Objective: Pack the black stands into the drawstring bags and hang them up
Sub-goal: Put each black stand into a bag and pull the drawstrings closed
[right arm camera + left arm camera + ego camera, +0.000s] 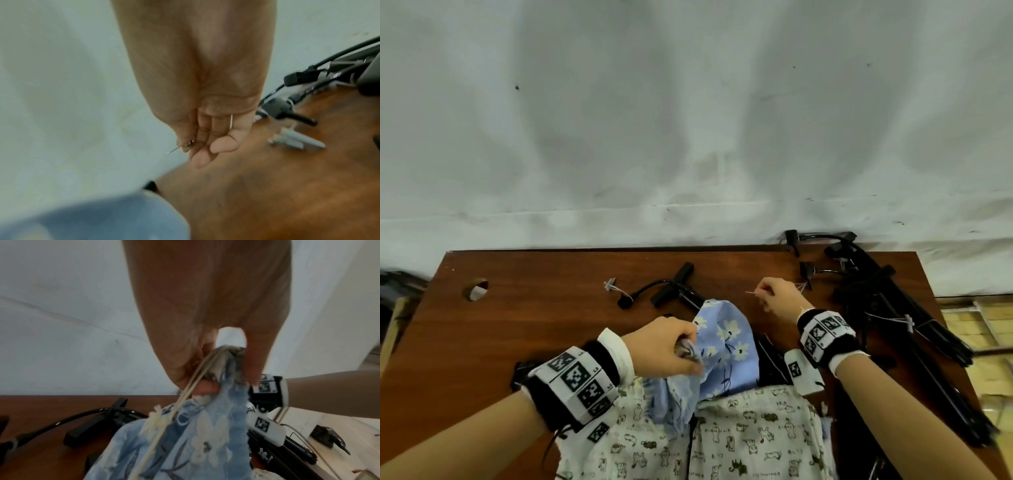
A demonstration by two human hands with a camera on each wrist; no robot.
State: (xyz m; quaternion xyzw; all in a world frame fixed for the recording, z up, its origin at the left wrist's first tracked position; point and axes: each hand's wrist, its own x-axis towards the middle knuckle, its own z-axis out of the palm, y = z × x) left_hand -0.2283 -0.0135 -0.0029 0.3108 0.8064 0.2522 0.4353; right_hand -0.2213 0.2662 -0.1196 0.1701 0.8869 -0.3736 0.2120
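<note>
A blue floral drawstring bag (724,346) lies mid-table with a black stand (678,296) sticking out of its far end. My left hand (688,349) grips the bag's bunched mouth, and cream drawstrings (185,399) trail from my left hand (222,378) over the blue floral drawstring bag (195,434). My right hand (765,298) hovers beyond the bag and pinches a thin pale strand (750,293). In the right wrist view the fingers of my right hand (197,149) are curled and the thin pale strand (173,150) pokes out to the left. What kind of strand it is cannot be told.
A heap of black stands (893,308) fills the table's right side. White animal-print bags (756,438) lie at the near edge. A small white plastic tag (613,286) and a round hole (476,289) mark the brown table (534,325). A white sheet hangs behind.
</note>
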